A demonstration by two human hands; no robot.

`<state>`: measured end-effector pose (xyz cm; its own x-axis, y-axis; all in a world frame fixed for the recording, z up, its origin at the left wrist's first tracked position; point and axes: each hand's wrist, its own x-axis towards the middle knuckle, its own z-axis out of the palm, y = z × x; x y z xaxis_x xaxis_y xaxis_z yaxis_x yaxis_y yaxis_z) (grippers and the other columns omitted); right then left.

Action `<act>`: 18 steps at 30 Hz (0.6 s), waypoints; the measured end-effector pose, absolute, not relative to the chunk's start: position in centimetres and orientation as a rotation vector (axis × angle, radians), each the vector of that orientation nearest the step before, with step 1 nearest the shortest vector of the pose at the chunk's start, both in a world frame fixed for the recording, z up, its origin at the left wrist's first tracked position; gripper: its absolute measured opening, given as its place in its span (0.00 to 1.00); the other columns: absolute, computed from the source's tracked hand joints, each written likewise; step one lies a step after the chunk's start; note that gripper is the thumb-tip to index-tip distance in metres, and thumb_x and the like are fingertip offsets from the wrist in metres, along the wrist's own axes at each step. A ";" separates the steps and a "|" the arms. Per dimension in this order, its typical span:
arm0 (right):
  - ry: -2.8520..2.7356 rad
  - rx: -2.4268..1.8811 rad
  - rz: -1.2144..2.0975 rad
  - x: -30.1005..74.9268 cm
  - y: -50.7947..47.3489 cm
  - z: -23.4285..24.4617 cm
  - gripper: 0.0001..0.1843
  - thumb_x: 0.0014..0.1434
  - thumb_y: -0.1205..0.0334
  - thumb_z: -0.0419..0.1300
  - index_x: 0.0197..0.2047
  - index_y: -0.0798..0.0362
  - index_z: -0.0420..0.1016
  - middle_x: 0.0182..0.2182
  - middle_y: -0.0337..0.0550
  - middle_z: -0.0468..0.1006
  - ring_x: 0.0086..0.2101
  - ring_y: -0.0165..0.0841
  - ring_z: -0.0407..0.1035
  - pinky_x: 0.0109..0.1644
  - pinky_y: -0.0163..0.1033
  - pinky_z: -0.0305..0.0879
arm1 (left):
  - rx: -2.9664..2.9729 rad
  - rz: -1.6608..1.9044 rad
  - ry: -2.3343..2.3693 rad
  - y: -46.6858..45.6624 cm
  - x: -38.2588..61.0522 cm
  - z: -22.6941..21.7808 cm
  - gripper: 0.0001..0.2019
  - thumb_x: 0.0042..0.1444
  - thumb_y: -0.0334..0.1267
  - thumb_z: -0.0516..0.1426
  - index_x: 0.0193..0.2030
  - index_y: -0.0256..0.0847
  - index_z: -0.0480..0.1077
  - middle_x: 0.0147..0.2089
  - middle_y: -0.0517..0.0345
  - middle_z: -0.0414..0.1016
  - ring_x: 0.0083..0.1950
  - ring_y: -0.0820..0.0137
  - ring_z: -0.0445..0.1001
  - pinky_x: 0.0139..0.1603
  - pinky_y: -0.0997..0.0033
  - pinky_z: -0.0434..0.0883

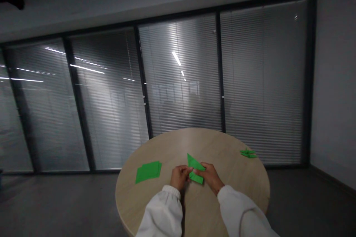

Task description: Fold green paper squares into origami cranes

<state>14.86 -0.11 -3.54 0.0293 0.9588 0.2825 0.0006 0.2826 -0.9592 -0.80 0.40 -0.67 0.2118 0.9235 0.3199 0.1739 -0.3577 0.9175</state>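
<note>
Between my hands is a folded piece of green paper (196, 163), with a pointed corner sticking up away from me. My left hand (180, 176) pinches its left edge between thumb and fingers. From the other side my right hand (209, 176) grips it, the thumb lying across the paper's face and the fingers behind. Both thumbs come close together near the middle of the paper. Part of the lower fold is hidden by the fingers. The paper is held just above the round wooden table (155, 207).
Left on the table lies a small stack of green paper sheets (148, 171). Near the right edge sit a few small folded green paper shapes (248, 153). Beyond the table stands a glass partition with blinds (180, 81); a white wall (336, 81) is at the right.
</note>
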 end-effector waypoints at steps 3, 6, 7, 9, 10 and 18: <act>-1.304 -0.997 0.985 14.8 -0.2 -3.4 0.23 0.38 0.45 0.67 0.29 0.56 0.75 0.23 0.39 0.76 0.26 0.33 0.68 0.29 0.35 0.63 | 1.714 1.215 1.054 0.2 -0.7 -0.4 0.19 0.44 0.52 0.60 0.15 0.38 0.68 0.12 0.62 0.64 0.16 0.75 0.62 0.18 0.76 0.58; -1.281 -0.966 1.016 14.9 -0.2 -3.3 0.22 0.38 0.46 0.67 0.30 0.56 0.75 0.24 0.40 0.76 0.26 0.34 0.69 0.29 0.35 0.64 | 1.661 1.177 1.040 0.3 -0.5 -0.6 0.19 0.43 0.53 0.60 0.18 0.38 0.69 0.14 0.62 0.65 0.15 0.74 0.63 0.17 0.76 0.60; -1.272 -0.955 1.025 15.0 -0.2 -3.2 0.22 0.38 0.46 0.68 0.30 0.56 0.75 0.24 0.40 0.76 0.26 0.34 0.69 0.29 0.35 0.64 | 1.643 1.157 1.028 0.4 -0.5 -0.8 0.19 0.42 0.54 0.60 0.20 0.38 0.69 0.15 0.62 0.66 0.15 0.73 0.64 0.17 0.75 0.61; -1.255 -0.950 1.030 15.0 -0.3 -3.0 0.23 0.37 0.46 0.68 0.30 0.56 0.75 0.23 0.39 0.76 0.26 0.34 0.69 0.29 0.35 0.64 | 1.632 1.123 1.007 0.6 -0.4 -1.0 0.19 0.41 0.54 0.61 0.22 0.37 0.69 0.17 0.60 0.69 0.16 0.73 0.65 0.17 0.75 0.62; -1.247 -0.954 1.026 15.0 -0.4 -2.9 0.23 0.37 0.46 0.68 0.29 0.56 0.74 0.23 0.39 0.76 0.25 0.34 0.68 0.29 0.35 0.64 | 1.635 1.115 1.000 0.6 -0.4 -1.2 0.19 0.42 0.54 0.61 0.22 0.38 0.68 0.17 0.59 0.70 0.16 0.73 0.65 0.18 0.75 0.62; -1.238 -0.904 1.061 14.8 -0.4 -2.8 0.24 0.37 0.46 0.68 0.31 0.57 0.76 0.25 0.42 0.77 0.27 0.35 0.70 0.31 0.35 0.64 | 1.691 1.163 0.984 0.4 -0.5 -1.2 0.17 0.45 0.52 0.59 0.22 0.39 0.65 0.15 0.61 0.69 0.16 0.73 0.66 0.19 0.75 0.62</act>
<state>14.84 -0.44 -2.79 0.0137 0.9599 0.2802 -0.1295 0.2795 -0.9514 -0.52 0.44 -1.21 0.2612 0.9186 0.2965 0.1402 -0.3400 0.9299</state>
